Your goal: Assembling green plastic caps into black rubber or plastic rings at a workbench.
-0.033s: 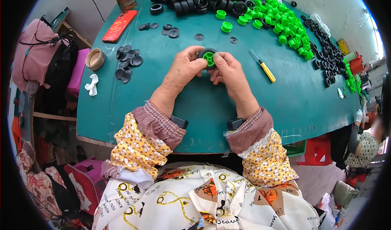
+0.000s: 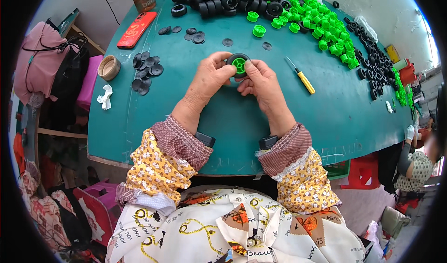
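Note:
Between my two hands, above the middle of the table, is a toy wheel [image 2: 238, 66]: a bright green spoked rim with a black tyre around it. My left hand [image 2: 210, 77] grips its left side, thumb at the rim's face and fingers behind the tyre. On the other side my right hand [image 2: 262, 80] pinches the tyre with its thumb, the lower fingers curled underneath. The wheel's spoked face is turned up toward me; its back is hidden. A yellow-handled screwdriver [image 2: 305, 81] lies to the right of my right hand.
Black tyres [image 2: 228, 2] and green rims [image 2: 333, 32] are heaped at the far side. Black discs [image 2: 148, 66] lie at the left, near a red phone [image 2: 136, 29], a round tan container [image 2: 109, 68] and crumpled white tissue [image 2: 105, 97]. Another person [image 2: 414, 167] sits at far right.
The wheel has tilted slightly, and more of its green face shows. My right hand's lower fingers have shifted a little to the left.

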